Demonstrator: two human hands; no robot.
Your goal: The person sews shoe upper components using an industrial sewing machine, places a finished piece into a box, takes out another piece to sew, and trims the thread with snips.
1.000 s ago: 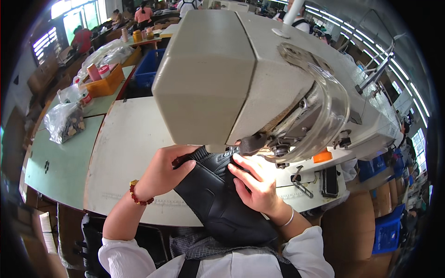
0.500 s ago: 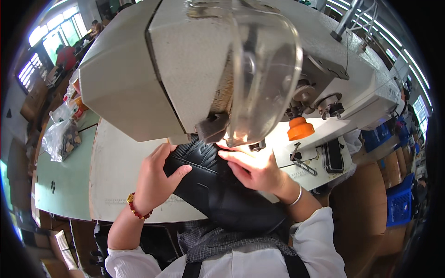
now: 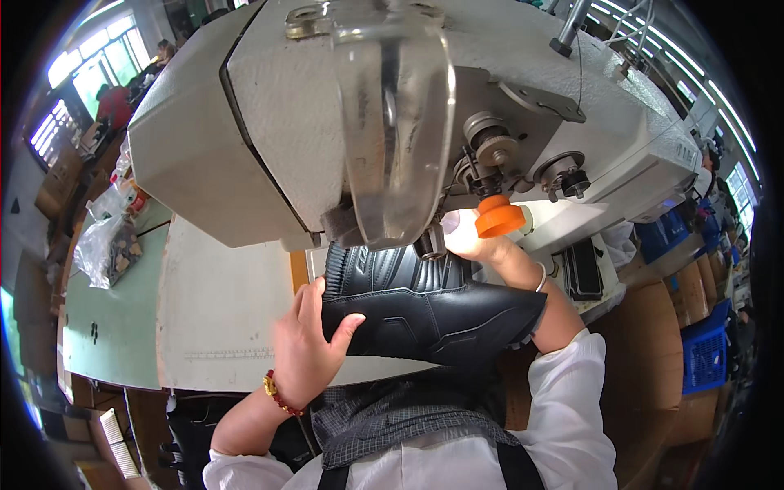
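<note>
A black leather piece (image 3: 392, 322), shaped like a boot upper with ribbed panels and curved seams, lies beneath the head of a sewing machine (image 3: 294, 122). My left hand (image 3: 314, 335) holds its left edge, the thumb stretched over the top and the other fingers at the rim. Behind the machine's needle area, my right hand (image 3: 482, 243) is at the piece's far right side. Its fingers are mostly covered by the machine parts and the orange knob (image 3: 500, 216). A clear plastic guard (image 3: 396, 139) hangs in front and hides the needle.
The pale tabletop (image 3: 212, 302) has a ruler strip (image 3: 229, 354) along its front. On the green side table (image 3: 114, 327) rests a plastic bag (image 3: 106, 253) of small pieces. To the right are a black case (image 3: 583, 269), a large cardboard drum (image 3: 633, 359) and a blue crate (image 3: 705, 351).
The leather piece has turned and shows more of its stitched side, its tapered end now to the right. My left hand has shifted right and down; my right hand has moved farther back behind the machine.
</note>
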